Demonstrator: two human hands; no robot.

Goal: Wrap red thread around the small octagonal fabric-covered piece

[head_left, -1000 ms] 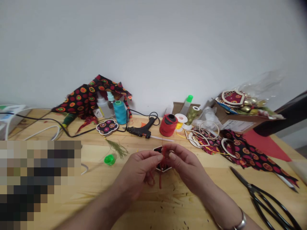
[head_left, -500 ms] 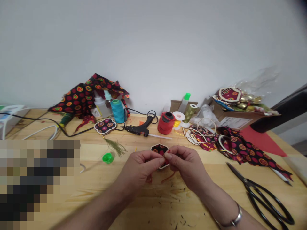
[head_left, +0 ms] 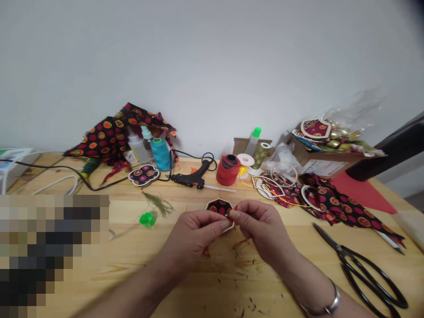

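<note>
My left hand [head_left: 194, 236] and my right hand [head_left: 260, 227] meet at the middle of the wooden table [head_left: 212, 282]. Both pinch a thin red cord [head_left: 239, 243] whose loose ends hang below my fingers. Just behind my fingertips lies a small octagonal piece covered in black and red patterned fabric [head_left: 218, 207]. My right wrist wears a silver bracelet [head_left: 333, 304].
Black scissors [head_left: 361, 265] lie at the right. A black glue gun [head_left: 195, 176], a red spool [head_left: 228, 170], a teal spool [head_left: 161, 154], bottles and patterned fabric [head_left: 115, 132] stand along the wall. A green cap [head_left: 147, 219] and a green tassel [head_left: 159, 204] lie left. A box [head_left: 331, 163] sits at the back right.
The hands have lowered slightly toward the table and drawn the cord in; its hanging ends now trail to the right. The octagonal piece shows more above my fingers.
</note>
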